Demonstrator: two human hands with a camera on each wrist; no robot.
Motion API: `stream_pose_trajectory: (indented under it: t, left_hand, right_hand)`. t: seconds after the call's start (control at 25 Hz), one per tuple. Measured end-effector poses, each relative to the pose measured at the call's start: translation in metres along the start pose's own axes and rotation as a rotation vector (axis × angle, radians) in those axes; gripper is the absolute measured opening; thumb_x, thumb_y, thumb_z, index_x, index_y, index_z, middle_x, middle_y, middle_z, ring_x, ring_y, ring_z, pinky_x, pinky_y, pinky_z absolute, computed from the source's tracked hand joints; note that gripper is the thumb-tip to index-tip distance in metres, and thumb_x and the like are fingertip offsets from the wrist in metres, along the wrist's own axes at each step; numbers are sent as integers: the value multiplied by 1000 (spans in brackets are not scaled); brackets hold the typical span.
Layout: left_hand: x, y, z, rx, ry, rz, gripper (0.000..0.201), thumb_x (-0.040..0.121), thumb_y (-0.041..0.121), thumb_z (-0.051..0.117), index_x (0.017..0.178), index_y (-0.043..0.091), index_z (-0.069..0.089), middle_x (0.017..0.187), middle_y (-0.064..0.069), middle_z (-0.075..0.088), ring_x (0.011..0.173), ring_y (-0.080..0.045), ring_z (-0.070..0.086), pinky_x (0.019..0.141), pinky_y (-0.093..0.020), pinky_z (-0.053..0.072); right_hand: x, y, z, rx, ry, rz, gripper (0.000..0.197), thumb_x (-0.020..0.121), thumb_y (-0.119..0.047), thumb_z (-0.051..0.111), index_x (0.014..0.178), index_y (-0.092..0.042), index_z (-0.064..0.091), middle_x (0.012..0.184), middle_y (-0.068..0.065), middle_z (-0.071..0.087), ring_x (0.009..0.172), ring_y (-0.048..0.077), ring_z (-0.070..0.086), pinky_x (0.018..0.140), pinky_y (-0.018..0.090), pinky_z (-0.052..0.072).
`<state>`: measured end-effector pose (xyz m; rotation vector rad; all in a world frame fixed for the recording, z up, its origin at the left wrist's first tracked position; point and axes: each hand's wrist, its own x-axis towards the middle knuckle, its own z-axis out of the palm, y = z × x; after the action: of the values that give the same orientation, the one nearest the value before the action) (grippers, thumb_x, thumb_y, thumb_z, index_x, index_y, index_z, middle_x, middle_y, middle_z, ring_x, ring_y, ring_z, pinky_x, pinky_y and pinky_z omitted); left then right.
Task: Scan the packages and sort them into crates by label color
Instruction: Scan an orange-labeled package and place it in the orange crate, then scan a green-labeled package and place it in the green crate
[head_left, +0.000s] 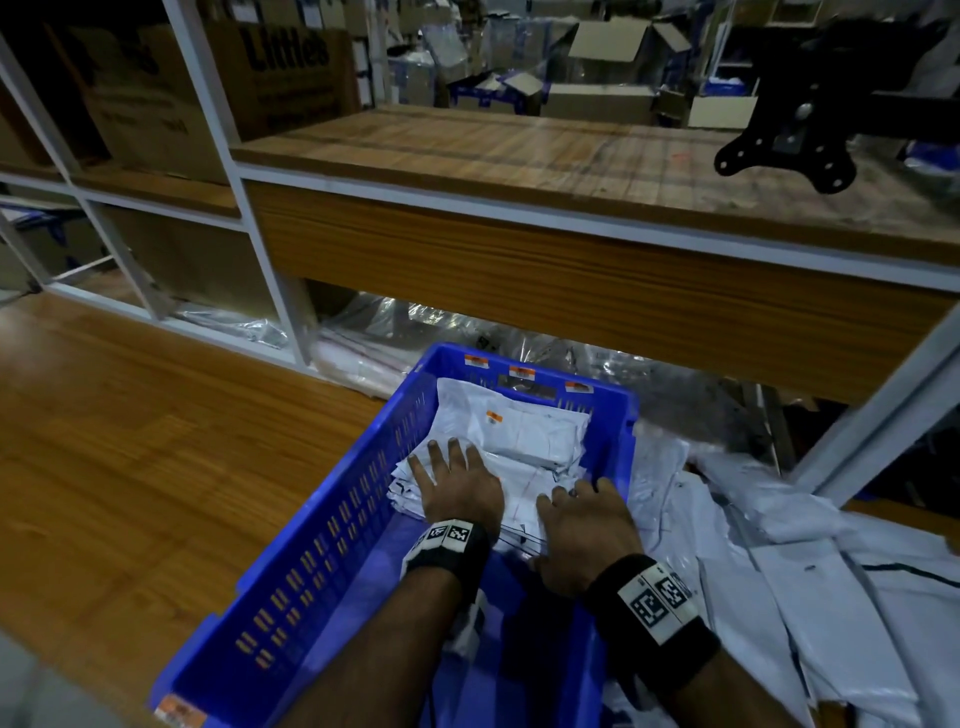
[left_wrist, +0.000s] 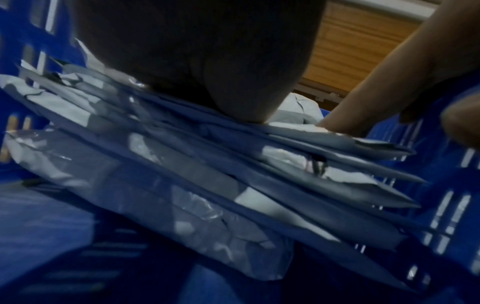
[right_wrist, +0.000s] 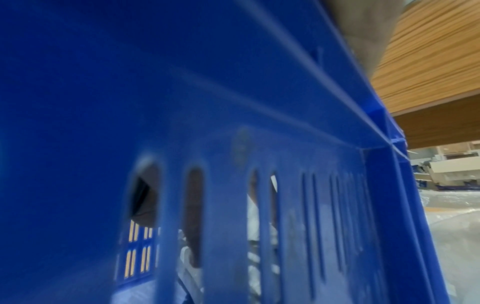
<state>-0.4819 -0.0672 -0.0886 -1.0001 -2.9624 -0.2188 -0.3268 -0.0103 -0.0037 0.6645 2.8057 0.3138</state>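
Observation:
A blue slotted crate (head_left: 332, 525) stands on the floor with orange stickers (head_left: 522, 372) on its far wall. Inside, at the far end, lies a stack of white packages (head_left: 524, 436); the top one shows an orange label (head_left: 494, 416). My left hand (head_left: 457, 483) lies flat on the stack with its fingers spread. My right hand (head_left: 582, 525) reaches over the crate's right wall and touches the stack's right edge. The left wrist view shows the stack's layered edges (left_wrist: 207, 174), my palm (left_wrist: 207, 61) on top, and a straight right finger (left_wrist: 376, 92) touching the top package. The right wrist view faces the crate's outer wall (right_wrist: 182, 92).
More white packages (head_left: 779, 571) lie heaped on the floor right of the crate. A wooden workbench (head_left: 571, 249) overhangs the crate's far end, with clear plastic bags (head_left: 415, 327) beneath. A black mount (head_left: 795, 150) hangs at upper right. Shelves with cardboard boxes (head_left: 156, 104) stand at left.

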Motion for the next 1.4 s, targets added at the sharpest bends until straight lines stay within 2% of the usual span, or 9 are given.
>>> stream_pose_trajectory:
  t: [0.04, 0.16, 0.44, 0.64, 0.76, 0.88, 1.16, 1.28, 1.4]
  left_hand:
    - [0, 0, 0, 0, -7, 8, 61, 106, 38, 33, 161, 12, 33, 172, -14, 25, 160, -45, 10, 110, -67, -30]
    - [-3, 2, -11, -22, -5, -9, 61, 106, 39, 34, 163, 17, 31, 173, -9, 23, 161, -38, 10, 121, -69, -9]
    - [1, -1, -18, -279, 171, -44, 48, 94, 21, 56, 141, 20, 60, 157, -4, 51, 153, -29, 35, 120, -62, 21]
    - [0, -4, -17, -412, 273, -38, 35, 105, 19, 48, 136, 22, 64, 155, 0, 54, 154, -24, 36, 122, -59, 15]
    - [-3, -4, -18, -414, 292, -134, 35, 106, 26, 45, 137, 28, 61, 159, 1, 48, 155, -23, 31, 121, -63, 14]
    - [-4, -2, -23, -449, 302, -225, 34, 105, 30, 46, 136, 32, 60, 160, 4, 46, 155, -23, 29, 120, -64, 16]
    - [-5, 0, -44, -428, 327, -216, 35, 102, 28, 55, 136, 37, 57, 161, 7, 44, 158, -22, 22, 123, -64, 12]
    - [-4, 2, -67, -606, 451, -180, 34, 98, 19, 59, 129, 34, 60, 157, 8, 49, 157, -21, 24, 124, -62, 7]
    - [-6, 6, -102, -731, 619, -65, 30, 96, 17, 59, 123, 28, 64, 141, 7, 61, 146, -23, 42, 122, -63, 20]
  right_hand:
    - [0, 0, 0, 14, 6, 4, 75, 88, -72, 48, 137, -16, 52, 136, 9, 59, 126, 32, 50, 112, 51, 25]
    - [2, 1, -2, 83, 20, 21, 71, 86, -72, 50, 134, -20, 54, 134, 6, 60, 124, 31, 49, 111, 49, 26]
    - [4, 2, 2, 143, 74, 40, 66, 85, -65, 53, 134, -21, 52, 135, 4, 58, 122, 29, 49, 106, 46, 31]
    - [3, 3, 3, 186, 121, 43, 67, 82, -67, 52, 134, -24, 54, 134, 2, 57, 122, 28, 49, 107, 45, 32]
    - [2, 3, 1, 195, 130, 45, 67, 81, -70, 51, 132, -26, 55, 133, 1, 57, 120, 28, 49, 105, 44, 33]
    - [1, 3, 1, 195, 136, 48, 67, 79, -71, 52, 129, -26, 56, 131, 1, 58, 118, 28, 50, 103, 43, 34]
    - [-2, 4, -3, 272, 162, 50, 65, 80, -68, 52, 129, -26, 57, 131, -2, 57, 120, 27, 49, 102, 43, 37]
    - [-4, 5, -5, 336, 193, 48, 60, 80, -66, 53, 126, -27, 58, 128, -4, 58, 119, 25, 49, 100, 42, 39]
    - [-7, 6, -7, 402, 237, 44, 55, 82, -64, 54, 124, -28, 57, 129, -5, 58, 121, 25, 49, 100, 41, 39]
